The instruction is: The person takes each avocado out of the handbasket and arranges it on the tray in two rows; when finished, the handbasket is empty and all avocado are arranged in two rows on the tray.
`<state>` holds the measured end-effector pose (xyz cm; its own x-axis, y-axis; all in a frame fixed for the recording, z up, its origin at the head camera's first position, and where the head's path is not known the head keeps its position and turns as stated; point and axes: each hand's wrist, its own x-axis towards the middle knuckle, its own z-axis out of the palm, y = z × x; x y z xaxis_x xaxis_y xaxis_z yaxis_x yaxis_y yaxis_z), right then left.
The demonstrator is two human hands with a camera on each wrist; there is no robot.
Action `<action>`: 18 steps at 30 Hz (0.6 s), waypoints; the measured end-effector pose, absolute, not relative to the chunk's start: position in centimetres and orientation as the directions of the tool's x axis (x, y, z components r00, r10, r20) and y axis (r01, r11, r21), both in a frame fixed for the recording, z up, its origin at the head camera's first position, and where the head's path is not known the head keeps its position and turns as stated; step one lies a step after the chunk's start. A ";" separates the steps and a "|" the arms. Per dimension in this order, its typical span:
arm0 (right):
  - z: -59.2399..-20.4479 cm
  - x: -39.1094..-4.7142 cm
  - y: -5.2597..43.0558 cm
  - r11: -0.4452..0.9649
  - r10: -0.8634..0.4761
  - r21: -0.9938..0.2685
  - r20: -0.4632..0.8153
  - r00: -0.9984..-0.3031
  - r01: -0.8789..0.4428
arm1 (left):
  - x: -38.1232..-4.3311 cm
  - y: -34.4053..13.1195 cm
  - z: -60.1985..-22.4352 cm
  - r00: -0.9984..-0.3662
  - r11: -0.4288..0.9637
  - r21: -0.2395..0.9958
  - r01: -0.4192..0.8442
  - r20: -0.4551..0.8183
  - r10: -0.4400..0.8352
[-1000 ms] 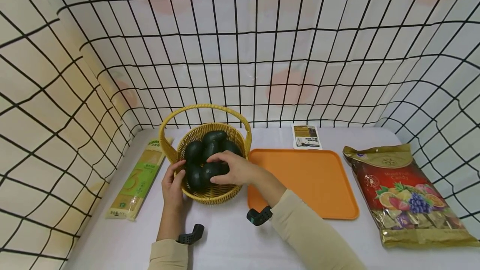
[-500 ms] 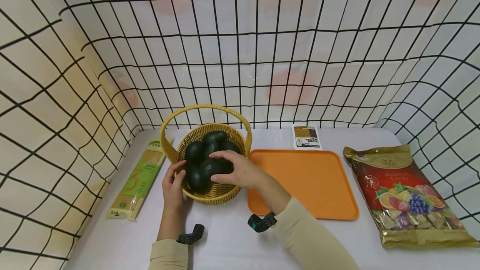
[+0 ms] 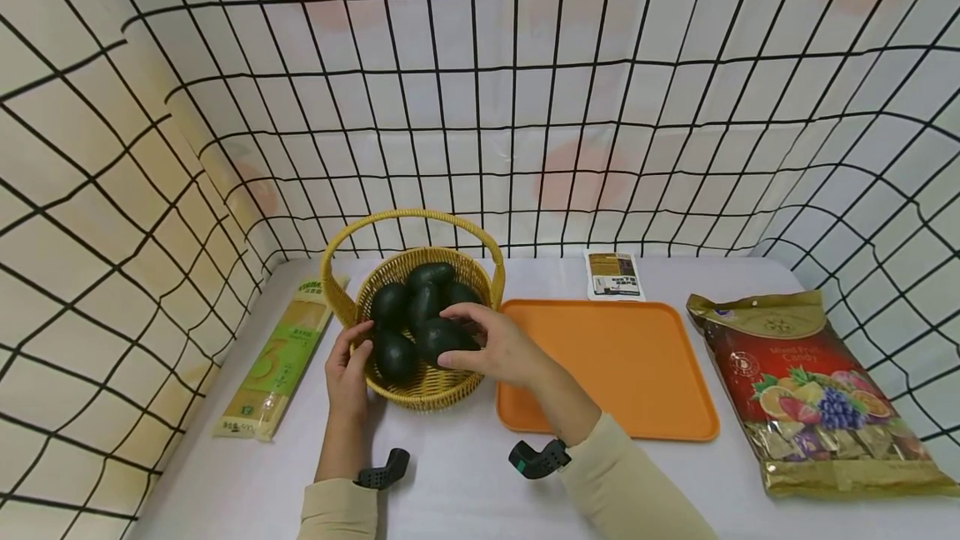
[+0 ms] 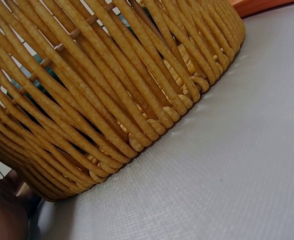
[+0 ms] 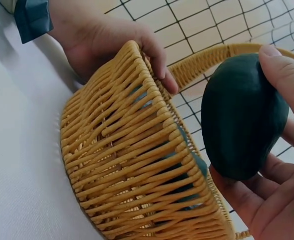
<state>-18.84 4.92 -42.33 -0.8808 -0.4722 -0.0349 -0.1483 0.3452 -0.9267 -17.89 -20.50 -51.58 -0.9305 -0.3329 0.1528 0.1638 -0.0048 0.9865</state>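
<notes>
A yellow wicker basket (image 3: 427, 398) with a tall arched handle stands on the table with several dark green avocados (image 3: 395, 355) inside. My left hand (image 3: 347, 377) grips the basket's left rim, its fingers over the edge in the right wrist view. My right hand (image 3: 498, 348) holds one avocado (image 5: 241, 115) between thumb and fingers. That avocado is raised above the rim in the right wrist view, and in the head view it overlaps the basket's right part. In the left wrist view the basket's woven side (image 4: 112, 85) fills the upper left.
An orange tray (image 3: 615, 365) lies right of the basket, partly behind my right wrist. Behind it is a small packet (image 3: 613, 275). A red and gold candy bag (image 3: 817, 390) lies far right; a long green-labelled noodle packet (image 3: 277, 361) lies left. Black netting surrounds the table.
My right hand has lifted an avocado from among the others and moved slightly right with it. My left hand has stayed at the basket's rim.
</notes>
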 end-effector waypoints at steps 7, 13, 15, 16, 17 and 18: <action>-42.5 -18.1 6.3 0.333 -0.442 -0.934 -0.032 -0.896 -0.131 | -17.9 -20.5 -51.7 -0.932 -0.009 0.986 0.165 0.153 -0.328; -42.8 -17.7 7.4 0.329 -0.423 -0.938 -0.045 -0.905 -0.108 | -17.9 -20.5 -51.6 -0.933 -0.005 0.987 0.161 0.150 -0.328; -42.9 -17.6 7.7 0.328 -0.415 -0.938 -0.039 -0.909 -0.109 | -17.9 -20.5 -51.6 -0.932 0.000 0.987 0.158 0.149 -0.330; -43.0 -17.5 7.9 0.327 -0.411 -0.939 -0.037 -0.911 -0.110 | -17.9 -20.5 -51.7 -0.932 0.002 0.987 0.158 0.150 -0.331; -42.9 -17.5 8.1 0.328 -0.405 -0.938 -0.035 -0.914 -0.109 | -17.9 -20.5 -51.7 -0.931 0.003 0.987 0.160 0.152 -0.333; -43.0 -17.4 8.3 0.331 -0.399 -0.937 -0.034 -0.916 -0.109 | -17.9 -20.5 -51.7 -0.930 0.006 0.987 0.161 0.154 -0.333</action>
<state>-17.43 8.30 -43.01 -0.9163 -0.3990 -0.0340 -0.1094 0.3312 -0.9372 -17.93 -20.54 -51.68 -0.9304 -0.3328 0.1538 0.1611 0.0060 0.9869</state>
